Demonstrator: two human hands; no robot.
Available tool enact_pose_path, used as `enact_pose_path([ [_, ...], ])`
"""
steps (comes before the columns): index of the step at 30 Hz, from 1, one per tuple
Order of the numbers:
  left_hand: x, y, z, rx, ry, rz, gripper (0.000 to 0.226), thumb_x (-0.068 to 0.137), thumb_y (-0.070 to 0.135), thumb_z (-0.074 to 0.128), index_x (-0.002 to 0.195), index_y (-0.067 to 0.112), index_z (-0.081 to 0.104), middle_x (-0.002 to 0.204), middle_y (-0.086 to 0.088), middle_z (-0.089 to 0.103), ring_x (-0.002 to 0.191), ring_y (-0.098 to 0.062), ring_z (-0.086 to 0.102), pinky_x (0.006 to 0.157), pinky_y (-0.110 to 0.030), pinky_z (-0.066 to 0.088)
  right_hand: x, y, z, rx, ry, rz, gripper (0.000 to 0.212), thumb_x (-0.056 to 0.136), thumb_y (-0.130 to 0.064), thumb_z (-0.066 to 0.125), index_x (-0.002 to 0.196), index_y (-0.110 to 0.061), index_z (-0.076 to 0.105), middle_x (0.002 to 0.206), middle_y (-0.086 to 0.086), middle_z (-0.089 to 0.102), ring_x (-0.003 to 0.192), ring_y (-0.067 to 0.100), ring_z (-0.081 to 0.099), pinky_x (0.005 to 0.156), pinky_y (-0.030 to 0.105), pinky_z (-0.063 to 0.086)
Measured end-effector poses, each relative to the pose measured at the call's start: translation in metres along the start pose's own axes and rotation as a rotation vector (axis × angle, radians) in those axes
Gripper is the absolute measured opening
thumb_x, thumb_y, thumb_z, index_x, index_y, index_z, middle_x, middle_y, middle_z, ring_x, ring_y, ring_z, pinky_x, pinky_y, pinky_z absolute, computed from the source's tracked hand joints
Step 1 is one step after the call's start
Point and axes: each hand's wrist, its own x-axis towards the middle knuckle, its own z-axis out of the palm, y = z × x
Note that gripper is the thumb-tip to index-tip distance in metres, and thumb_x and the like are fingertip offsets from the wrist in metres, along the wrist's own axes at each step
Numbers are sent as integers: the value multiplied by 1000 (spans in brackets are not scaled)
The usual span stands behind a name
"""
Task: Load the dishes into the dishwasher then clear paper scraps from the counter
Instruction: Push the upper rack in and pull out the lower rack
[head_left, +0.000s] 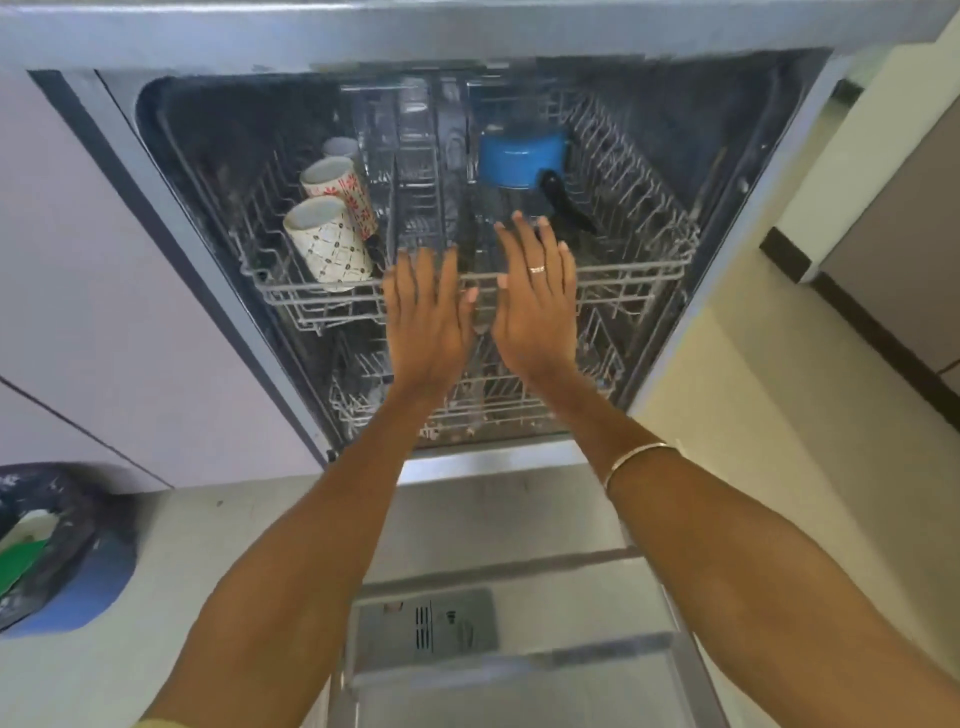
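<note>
The dishwasher stands open in front of me, its door (493, 525) folded down flat. The upper rack (634, 275) holds two patterned mugs (332, 244) lying on their sides at the left, and a blue saucepan (519, 156) with a black handle at the back. My left hand (426, 317) and my right hand (537, 306) lie side by side with straight fingers against the middle of the rack's front rail. Neither hand holds anything. Below them the lower rack (363, 384) is partly hidden by my arms.
A bin (57, 551) lined with a dark bag, with green and white scraps inside, stands on the floor at the left. Pale cabinet fronts (104, 312) flank the dishwasher on the left. A dark skirting strip (872, 332) runs along the floor at the right.
</note>
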Motion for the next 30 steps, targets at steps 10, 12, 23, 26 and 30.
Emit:
enact_pose_path([
  [10,27,-8,31,36,152,50,61,104,46,10,155,14,17,162,-17,12,150,-33,8,120,-44,-6,21,12,36,-73,99,-26,54,105,-29,14,153,-10,28,162,8,22,151,27,13,123,46,11],
  [12,27,-6,33,27,182,43,60,104,46,9,156,16,13,163,-15,8,151,-32,4,121,-46,-4,21,15,37,-113,86,-29,54,105,-29,15,154,-11,25,162,8,19,151,27,11,122,47,13],
  [23,28,-9,30,41,219,84,58,105,45,9,156,18,10,163,-14,3,150,-34,-3,121,-49,-5,24,21,27,-140,40,-105,54,104,-30,14,154,-12,24,162,6,19,151,26,8,123,46,11],
  [26,33,-6,33,57,232,93,59,104,46,8,157,18,7,164,-13,-1,150,-34,-4,121,-51,-2,27,26,30,-141,60,-113,54,103,-30,15,155,-12,21,163,6,17,151,27,7,123,47,11],
  [30,32,-6,35,69,234,81,59,104,47,8,157,20,3,164,-12,-4,150,-33,-6,121,-52,1,27,29,30,-127,54,-124,55,104,-31,16,155,-11,19,163,6,17,151,27,7,123,47,10],
])
